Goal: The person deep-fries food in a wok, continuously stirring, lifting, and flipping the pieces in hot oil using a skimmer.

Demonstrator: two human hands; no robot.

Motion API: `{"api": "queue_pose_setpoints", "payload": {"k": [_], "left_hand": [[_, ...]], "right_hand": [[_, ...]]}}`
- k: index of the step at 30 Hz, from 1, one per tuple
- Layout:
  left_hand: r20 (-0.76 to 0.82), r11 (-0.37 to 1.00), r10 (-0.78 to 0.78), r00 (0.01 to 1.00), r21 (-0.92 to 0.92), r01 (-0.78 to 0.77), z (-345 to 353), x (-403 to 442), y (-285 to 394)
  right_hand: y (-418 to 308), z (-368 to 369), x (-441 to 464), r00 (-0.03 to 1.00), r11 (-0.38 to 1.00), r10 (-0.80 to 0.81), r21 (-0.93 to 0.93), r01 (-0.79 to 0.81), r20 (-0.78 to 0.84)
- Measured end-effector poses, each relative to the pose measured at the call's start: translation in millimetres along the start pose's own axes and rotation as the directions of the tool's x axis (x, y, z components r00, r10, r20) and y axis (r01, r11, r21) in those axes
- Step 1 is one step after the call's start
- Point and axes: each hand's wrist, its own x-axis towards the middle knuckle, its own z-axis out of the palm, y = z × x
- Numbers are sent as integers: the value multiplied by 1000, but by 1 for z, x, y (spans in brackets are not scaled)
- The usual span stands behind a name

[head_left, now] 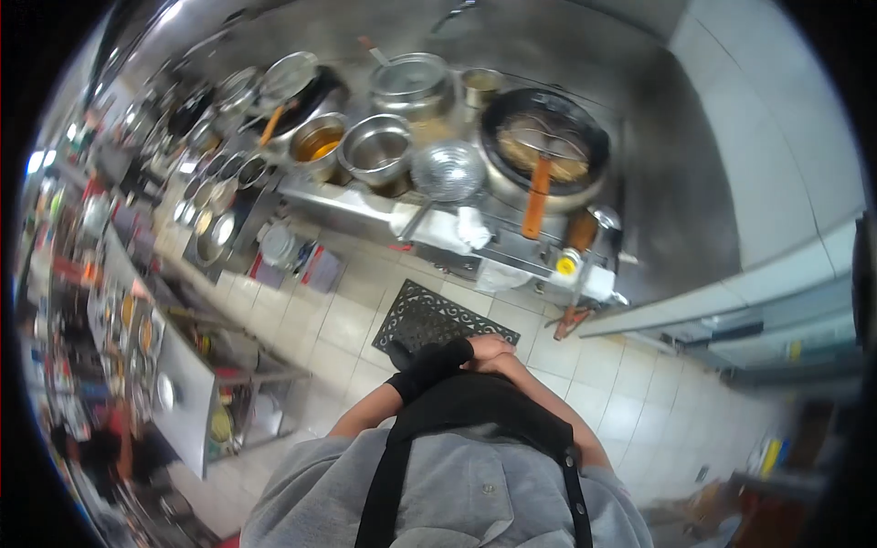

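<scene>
In the head view, my left hand (490, 346) and my right hand (503, 363) are held together at waist height, in front of my black apron (489, 395). A black sleeve or band (434, 372) covers the left wrist. The fingers of both hands look folded in against each other, small and partly hidden, and no object shows in them. Beyond them lies a black patterned floor mat (416, 320). The stove with its pans stands further ahead, apart from both hands.
A wok (594, 137) holds a strainer with an orange handle (538, 196). Beside it are a metal colander (448, 171), a steel pot (375, 153) and a pot of yellow liquid (317, 144). A yellow-capped bottle (575, 248) lies at the stove's front. Left, a steel table (187, 402) and a person's arm (124, 447).
</scene>
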Motion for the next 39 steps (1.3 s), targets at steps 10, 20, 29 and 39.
{"api": "queue_pose_setpoints", "payload": {"k": [10, 20, 29, 39], "left_hand": [[314, 972, 111, 943, 162, -168, 7, 10, 54], [260, 934, 282, 924, 147, -326, 7, -30, 3], [-12, 995, 87, 996, -43, -88, 4, -111, -58], [-105, 969, -106, 989, -234, 80, -46, -195, -119]], "right_hand": [[-18, -20, -52, 993, 969, 106, 232, -90, -57], [-38, -1, -37, 997, 943, -54, 326, 71, -62], [-105, -6, -4, 923, 865, -379, 380, 327, 69], [-175, 12, 68, 871, 766, -485, 445, 464, -73]]}}
